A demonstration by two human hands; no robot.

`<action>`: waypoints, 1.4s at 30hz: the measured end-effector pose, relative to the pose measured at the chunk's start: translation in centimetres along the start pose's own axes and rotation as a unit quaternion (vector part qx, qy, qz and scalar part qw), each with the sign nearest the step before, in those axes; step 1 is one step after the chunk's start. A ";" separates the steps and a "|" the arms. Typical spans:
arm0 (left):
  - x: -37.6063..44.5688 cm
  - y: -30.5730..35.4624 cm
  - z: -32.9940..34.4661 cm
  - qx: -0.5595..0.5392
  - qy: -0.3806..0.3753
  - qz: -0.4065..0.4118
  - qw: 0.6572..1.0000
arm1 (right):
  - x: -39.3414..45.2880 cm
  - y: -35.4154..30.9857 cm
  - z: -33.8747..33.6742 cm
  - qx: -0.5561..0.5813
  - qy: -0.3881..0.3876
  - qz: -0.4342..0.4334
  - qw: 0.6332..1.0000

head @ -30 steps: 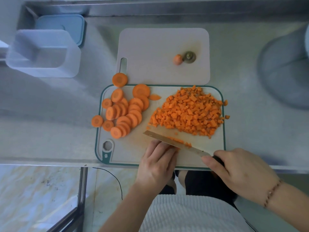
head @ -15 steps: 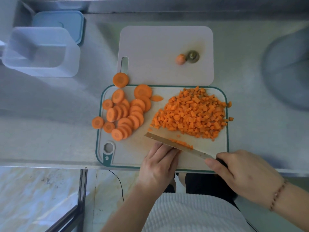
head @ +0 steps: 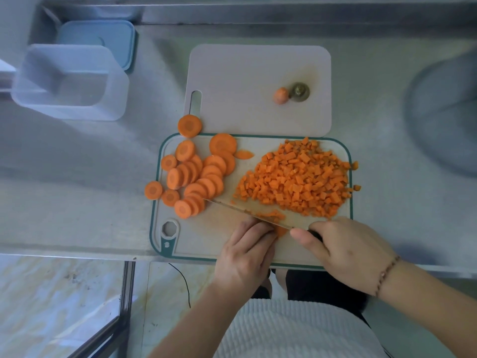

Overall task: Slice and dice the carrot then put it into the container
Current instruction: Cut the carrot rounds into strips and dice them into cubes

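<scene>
Diagonally, knife (head: 247, 211) tip up-left, gripped by right hand (head: 346, 250); left hand (head: 245, 254) pinning carrot (head: 280, 230).

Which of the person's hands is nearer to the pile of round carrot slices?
Left. The left hand lies just below-right of the carrot slices; the right hand, gripping the knife, lies farther right.

On the green-rimmed cutting board (head: 165, 236), the right hand (head: 346, 250) grips the knife (head: 247, 211) at 5 o'clock, the left hand (head: 247, 251) holds a carrot piece (head: 280, 231) against the blade, diced carrot (head: 296, 177) lies at 2 o'clock, and carrot slices (head: 196, 177) at 10 o'clock.
</scene>
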State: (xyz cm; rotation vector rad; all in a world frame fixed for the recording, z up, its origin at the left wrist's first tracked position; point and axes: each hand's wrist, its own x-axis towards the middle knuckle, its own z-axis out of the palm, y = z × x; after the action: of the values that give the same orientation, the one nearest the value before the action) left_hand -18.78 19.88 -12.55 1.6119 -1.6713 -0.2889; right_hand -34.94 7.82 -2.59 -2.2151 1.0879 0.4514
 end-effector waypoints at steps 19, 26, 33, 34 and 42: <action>-0.3 0.0 0.2 0.003 0.021 0.002 1.000 | -2.7 0.9 0.2 -0.008 -0.036 0.045 0.998; -0.3 -0.2 0.2 0.019 0.024 0.019 0.999 | -1.7 0.3 0.1 -0.071 -0.028 0.025 0.997; 0.2 0.3 0.3 -0.007 0.029 0.017 0.999 | 0.1 -1.4 0.0 -0.022 -0.013 -0.019 0.999; 0.2 0.4 0.2 -0.011 0.024 0.012 1.000 | 0.1 -1.1 -0.1 -0.006 -0.009 -0.020 1.000; -1.4 0.1 -0.5 0.026 0.001 0.025 0.999 | -3.3 2.1 0.1 0.019 -0.012 0.017 1.000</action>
State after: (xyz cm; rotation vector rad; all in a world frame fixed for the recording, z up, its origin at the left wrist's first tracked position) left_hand -18.69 21.39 -12.62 1.6037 -1.7283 -0.2207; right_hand -38.63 8.85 -1.65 -2.1558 1.1131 0.4674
